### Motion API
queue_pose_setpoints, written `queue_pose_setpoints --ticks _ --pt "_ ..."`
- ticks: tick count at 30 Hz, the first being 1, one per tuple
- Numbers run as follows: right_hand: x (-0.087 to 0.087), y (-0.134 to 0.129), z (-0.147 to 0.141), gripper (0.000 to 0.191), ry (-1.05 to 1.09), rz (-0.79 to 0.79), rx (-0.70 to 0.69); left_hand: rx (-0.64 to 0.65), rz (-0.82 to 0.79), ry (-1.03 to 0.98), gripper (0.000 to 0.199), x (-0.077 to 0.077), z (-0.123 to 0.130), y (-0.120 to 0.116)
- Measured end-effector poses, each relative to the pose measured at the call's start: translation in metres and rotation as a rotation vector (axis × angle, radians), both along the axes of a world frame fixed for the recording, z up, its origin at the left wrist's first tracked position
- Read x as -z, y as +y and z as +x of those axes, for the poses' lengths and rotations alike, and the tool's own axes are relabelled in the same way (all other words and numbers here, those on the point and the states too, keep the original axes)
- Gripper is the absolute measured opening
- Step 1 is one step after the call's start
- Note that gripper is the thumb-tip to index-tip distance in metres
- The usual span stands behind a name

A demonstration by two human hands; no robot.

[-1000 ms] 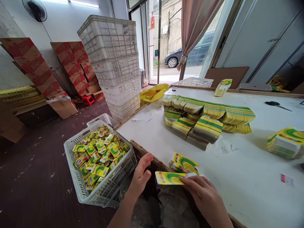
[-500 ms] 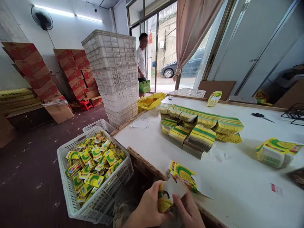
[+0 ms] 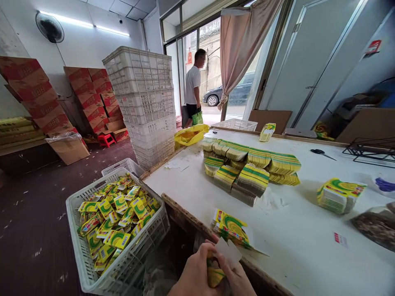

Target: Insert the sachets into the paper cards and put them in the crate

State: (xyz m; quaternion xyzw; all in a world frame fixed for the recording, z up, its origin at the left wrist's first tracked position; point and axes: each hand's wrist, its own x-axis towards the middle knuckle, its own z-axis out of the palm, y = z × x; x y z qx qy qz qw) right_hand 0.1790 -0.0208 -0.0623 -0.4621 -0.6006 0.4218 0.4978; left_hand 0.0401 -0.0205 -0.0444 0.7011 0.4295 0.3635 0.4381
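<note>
At the table's front edge, my left hand (image 3: 197, 267) and my right hand (image 3: 237, 276) are closed around a small yellow-and-green card pack (image 3: 215, 277). Its white flap (image 3: 228, 251) sticks up between my fingers, and part of the pack is hidden by them. Just beyond my hands lies a small pile of flat printed cards (image 3: 231, 227), yellow with green rings. To the left stands a white plastic crate (image 3: 73, 230) heaped with folded yellow-green packs (image 3: 117, 238).
Bundled card stacks (image 3: 251, 179) fill the table's middle. Farther right are another card bundle (image 3: 338, 196), black scissors (image 3: 322, 153), a black wire rack (image 3: 370, 151) and a brown-filled bag (image 3: 375, 230). Tall stacked crates (image 3: 145, 98) and a yellow bag (image 3: 191, 135) stand behind. A person (image 3: 193, 86) carries a green bag.
My hands have drawn closer together around the card pack, and its white flap is tilted differently. The person near the doorway has moved right. The view has shifted slightly.
</note>
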Motion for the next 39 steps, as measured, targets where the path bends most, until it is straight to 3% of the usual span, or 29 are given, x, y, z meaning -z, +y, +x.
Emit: queue_pose_setpoints --ticks 2,6,10,13,22,28,31,33,35,37,39 --pt "0.0 -0.003 0.003 0.054 -0.029 -0.008 -0.061 -0.006 -0.045 0.015 0.06 0.008 -0.001 0.002" --pt "-0.004 -0.006 0.007 0.05 -0.297 0.103 -0.252 -0.059 -0.085 0.021 0.069 0.018 -0.004 0.004" --pt "-0.009 -0.002 0.008 0.044 -0.361 0.164 -0.203 -0.131 -0.052 0.028 0.058 0.006 -0.009 0.005" --pt "-0.015 0.0 0.01 0.04 -0.428 0.107 -0.246 -0.116 -0.034 0.093 0.055 -0.007 -0.016 0.007" --pt "-0.042 0.01 0.033 0.022 -0.545 -0.05 -0.466 -0.016 -0.161 0.164 0.082 -0.011 -0.026 0.01" --pt "-0.03 0.006 0.012 0.022 -0.451 -0.03 -0.34 -0.059 -0.088 0.189 0.08 -0.008 -0.019 0.007" --pt "-0.018 0.01 0.009 0.039 -0.344 0.036 -0.242 -0.085 -0.001 0.181 0.073 -0.006 -0.028 0.014" --pt "-0.01 0.021 0.021 0.051 -0.332 0.081 -0.118 -0.22 0.085 0.236 0.063 -0.005 -0.049 0.023" --pt "-0.001 0.036 0.042 0.048 -0.42 0.094 0.073 -0.521 0.206 0.35 0.056 -0.006 -0.083 0.036" --pt "0.008 0.051 0.064 0.043 -0.587 0.062 0.243 -0.844 0.338 0.472 0.07 -0.007 -0.119 0.048" --pt "0.018 0.06 0.08 0.039 -0.743 0.024 0.304 -0.974 0.379 0.505 0.077 -0.008 -0.145 0.056"
